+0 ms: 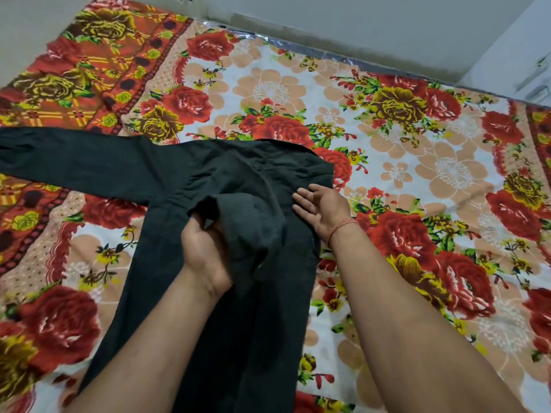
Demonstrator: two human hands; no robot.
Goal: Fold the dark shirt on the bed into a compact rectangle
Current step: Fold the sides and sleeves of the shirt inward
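Readable text: I find none anywhere in my view.
Dark cotton long-sleeved shirt [238, 180]: no label or brand I can read.
Red and orange floral bedsheet [387, 144]: only flower print, no lettering or numbers.

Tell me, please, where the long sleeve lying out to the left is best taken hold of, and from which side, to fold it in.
Probably at its far end, near the cuff, which runs out of view at the left edge. The sleeve lies flat and straight on the bedsheet, so the left hand could pinch it from above and carry it across the dark shirt.
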